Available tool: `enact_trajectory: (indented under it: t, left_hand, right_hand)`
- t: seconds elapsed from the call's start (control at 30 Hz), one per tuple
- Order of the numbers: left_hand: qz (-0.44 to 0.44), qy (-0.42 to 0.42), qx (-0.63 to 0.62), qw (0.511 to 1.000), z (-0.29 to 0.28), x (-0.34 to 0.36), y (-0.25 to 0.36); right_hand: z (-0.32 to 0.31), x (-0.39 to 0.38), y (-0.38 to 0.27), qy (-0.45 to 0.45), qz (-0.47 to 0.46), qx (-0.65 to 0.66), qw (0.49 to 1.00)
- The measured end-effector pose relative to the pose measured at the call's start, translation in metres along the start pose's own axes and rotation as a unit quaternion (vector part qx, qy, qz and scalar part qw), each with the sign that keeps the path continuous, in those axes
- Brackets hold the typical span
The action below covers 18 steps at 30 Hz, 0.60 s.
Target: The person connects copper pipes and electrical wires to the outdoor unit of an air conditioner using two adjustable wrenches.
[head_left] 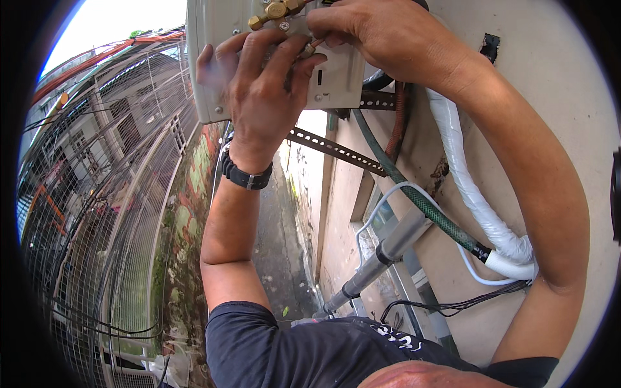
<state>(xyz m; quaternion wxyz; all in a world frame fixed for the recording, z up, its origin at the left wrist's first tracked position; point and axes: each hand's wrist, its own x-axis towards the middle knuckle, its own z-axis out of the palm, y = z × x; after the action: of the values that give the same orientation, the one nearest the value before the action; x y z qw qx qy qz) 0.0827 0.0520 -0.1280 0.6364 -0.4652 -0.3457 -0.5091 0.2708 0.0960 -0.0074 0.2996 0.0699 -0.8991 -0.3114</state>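
A small metal fitting [310,49] sits between both hands [266,90].

Two bare hands, a left hand [262,97] and a right hand [394,35]; one black-strapped wristwatch [249,178]; one cream metal casing [343,81]; one gold-coloured brass valve [276,10]; two brown perforated metal brackets [333,150]; one green braided hose [424,205]; one white wrapped pipe [458,152] (thin black cables [488,297] overlap beyond counting).

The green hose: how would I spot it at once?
Find the pale metal box, top centre. From below its right side, the green hose slants down rightward toward a wrapped white pipe. Its dark green sets it apart from that pipe and the brownish tube.
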Motion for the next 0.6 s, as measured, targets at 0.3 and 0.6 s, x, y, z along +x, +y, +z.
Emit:
enact_trajectory:
  t: [0.3, 0.6]
  left_hand:
    - [0.004, -0.021, -0.026, 0.999, -0.005, 0.004, 0.001]
    - [0.025, -0.065, -0.006, 0.998, 0.001, 0.009, 0.004]
  right_hand:
    - [0.003, -0.003, 0.002, 0.002, 0.015, -0.034, 0.999]
    - [0.014, -0.008, 0.007, 0.080, 0.021, -0.084, 0.993]
